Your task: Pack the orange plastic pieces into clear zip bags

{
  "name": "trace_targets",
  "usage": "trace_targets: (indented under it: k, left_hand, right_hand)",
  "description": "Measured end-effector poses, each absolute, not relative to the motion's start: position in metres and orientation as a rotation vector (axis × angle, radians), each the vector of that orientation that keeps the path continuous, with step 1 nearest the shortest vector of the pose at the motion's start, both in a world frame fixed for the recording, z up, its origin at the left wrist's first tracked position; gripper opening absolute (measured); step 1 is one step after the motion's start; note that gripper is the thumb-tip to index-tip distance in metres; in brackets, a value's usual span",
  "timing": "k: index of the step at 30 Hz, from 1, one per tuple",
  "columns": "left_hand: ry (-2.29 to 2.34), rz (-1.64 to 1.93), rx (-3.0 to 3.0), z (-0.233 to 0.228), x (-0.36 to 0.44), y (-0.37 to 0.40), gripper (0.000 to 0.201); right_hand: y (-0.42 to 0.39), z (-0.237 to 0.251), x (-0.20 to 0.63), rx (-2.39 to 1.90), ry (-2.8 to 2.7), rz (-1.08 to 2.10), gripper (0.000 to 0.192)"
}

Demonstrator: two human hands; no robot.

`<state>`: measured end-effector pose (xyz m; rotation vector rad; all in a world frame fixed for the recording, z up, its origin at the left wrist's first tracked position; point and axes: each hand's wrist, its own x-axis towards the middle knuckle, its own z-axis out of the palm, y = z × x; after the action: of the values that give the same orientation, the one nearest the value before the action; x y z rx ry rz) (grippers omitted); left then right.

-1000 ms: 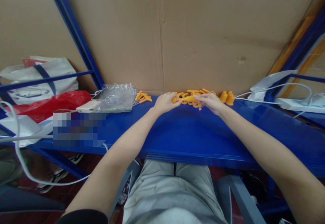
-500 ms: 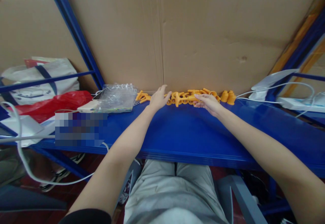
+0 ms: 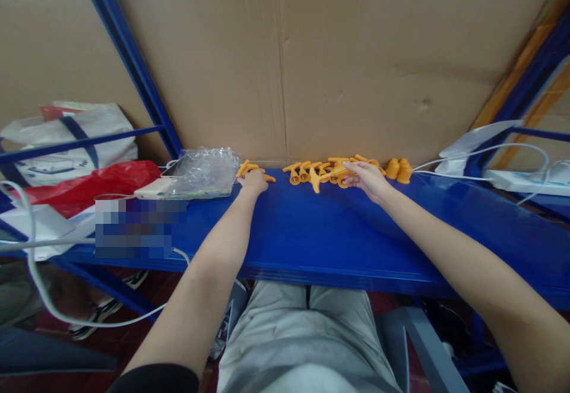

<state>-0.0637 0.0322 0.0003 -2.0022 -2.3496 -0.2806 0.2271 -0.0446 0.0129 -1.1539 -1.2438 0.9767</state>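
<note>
Reaching out at eleven o'clock, the left hand [image 3: 253, 181] curls loosely over the small orange pile [image 3: 249, 170], grip unclear, while the right hand [image 3: 367, 180] pinches the unsorted orange cluster [image 3: 327, 171] at twelve o'clock.

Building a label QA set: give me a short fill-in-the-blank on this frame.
1. The shelf surface is ____.
2. The left hand rests on the small orange pile beside the clear ____ bags.
3. Behind the orange parts under the right hand stands a ____ sheet.

Missing: blue; plastic; cardboard
</note>
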Motion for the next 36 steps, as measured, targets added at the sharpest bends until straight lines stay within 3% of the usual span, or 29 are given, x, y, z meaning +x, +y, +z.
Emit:
trace_targets:
  k: [7, 13, 25, 36]
  left_hand:
    - [-2.182, -0.262, -2.176, 0.004, -0.058, 0.032, 0.045]
    - [-2.112, -0.177, -2.272, 0.007, -0.052, 0.029, 0.041]
    - [-2.126, -0.127, -2.248, 0.007, -0.047, 0.028, 0.043]
    - [-2.134, -0.137, -2.245, 0.005, -0.048, 0.031, 0.043]
  right_hand:
    - [-0.035, 0.008, 0.234, -1.155, -1.275, 0.793, 0.038]
    - [-0.024, 0.005, 0.249, -1.097, -1.415, 0.291, 0.046]
    - [-0.01, 0.026, 0.212, -1.524, -2.241, -0.791, 0.032]
    - [-0.003, 0.021, 0.18, -1.905, -2.256, -0.713, 0.042]
